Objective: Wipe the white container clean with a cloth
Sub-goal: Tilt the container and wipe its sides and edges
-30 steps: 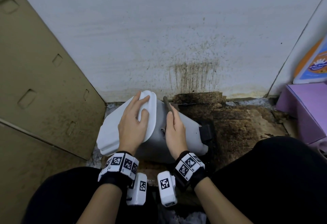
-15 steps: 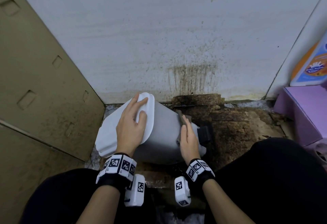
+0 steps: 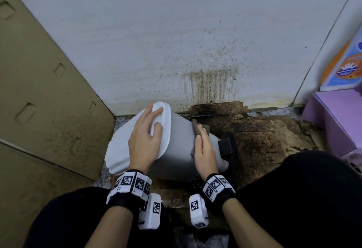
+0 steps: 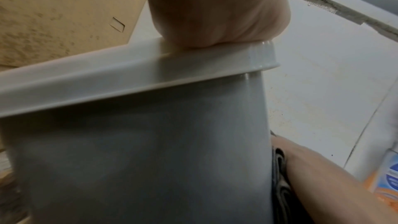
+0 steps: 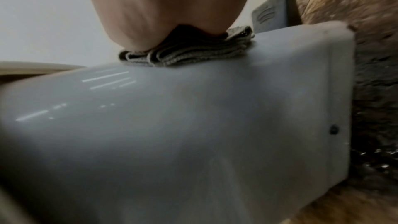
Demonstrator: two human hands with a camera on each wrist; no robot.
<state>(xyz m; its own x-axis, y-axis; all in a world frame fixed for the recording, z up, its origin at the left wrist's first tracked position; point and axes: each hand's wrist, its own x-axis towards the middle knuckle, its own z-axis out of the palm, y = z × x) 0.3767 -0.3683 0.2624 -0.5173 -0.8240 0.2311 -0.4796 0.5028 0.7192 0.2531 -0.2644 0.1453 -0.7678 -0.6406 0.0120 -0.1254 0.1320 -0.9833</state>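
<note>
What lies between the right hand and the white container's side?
A folded grey cloth, pressed flat by the right hand against the white container; clearest in the right wrist view.

White wall with brown drip stain; stained cardboard floor below, cardboard panel left, purple box right.

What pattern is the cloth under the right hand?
Grey with dark stripes, folded in layers; the cloth shows best in the right wrist view.

Glossy smooth plastic container, ribbed woven cloth, stained rough cardboard
</note>
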